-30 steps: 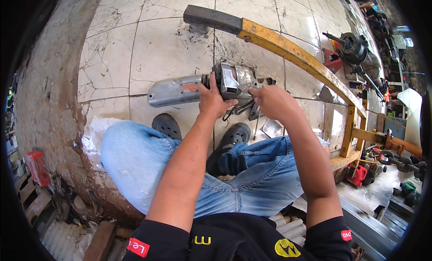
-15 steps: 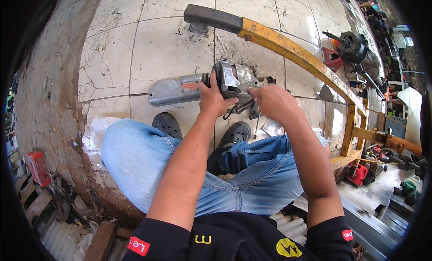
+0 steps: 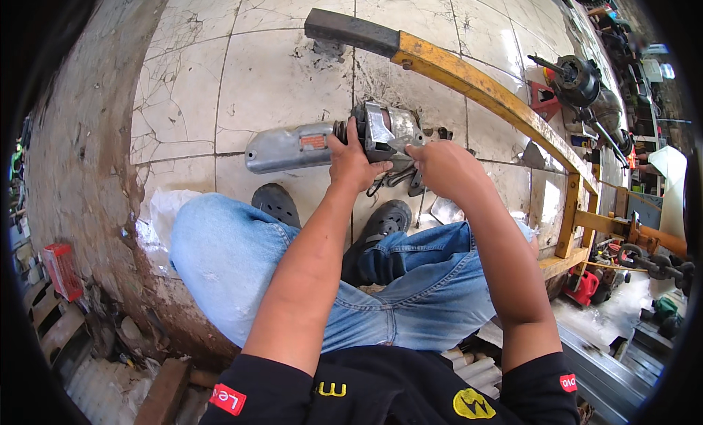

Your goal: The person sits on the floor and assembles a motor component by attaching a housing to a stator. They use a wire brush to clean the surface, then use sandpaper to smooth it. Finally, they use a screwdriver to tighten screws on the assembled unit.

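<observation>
A metal alternator (image 3: 401,122), silver with a dark ringed end, rests on the tiled floor in front of me. My left hand (image 3: 352,163) grips its near left side, thumb pointing right and fingers reaching up over it. At its right near edge, my right hand (image 3: 448,168) is closed in a pinch by a thin, grey, pointed piece; what exactly the fingers hold is hidden. Touching the alternator on the left lies a long grey metal cover (image 3: 274,153) with an orange label. Dark hand tools (image 3: 400,177) lie partly hidden below the hands.
A yellow and black steel beam (image 3: 469,72) arches across the far right side. Behind it stands a greasy mechanical assembly (image 3: 578,81) near a red stand (image 3: 543,101). My shoes (image 3: 387,218) are close below the work. A red box (image 3: 63,271) sits at far left.
The view has shifted slightly, so everything appears a little further right. Both hands keep nearly the same place on the alternator.
</observation>
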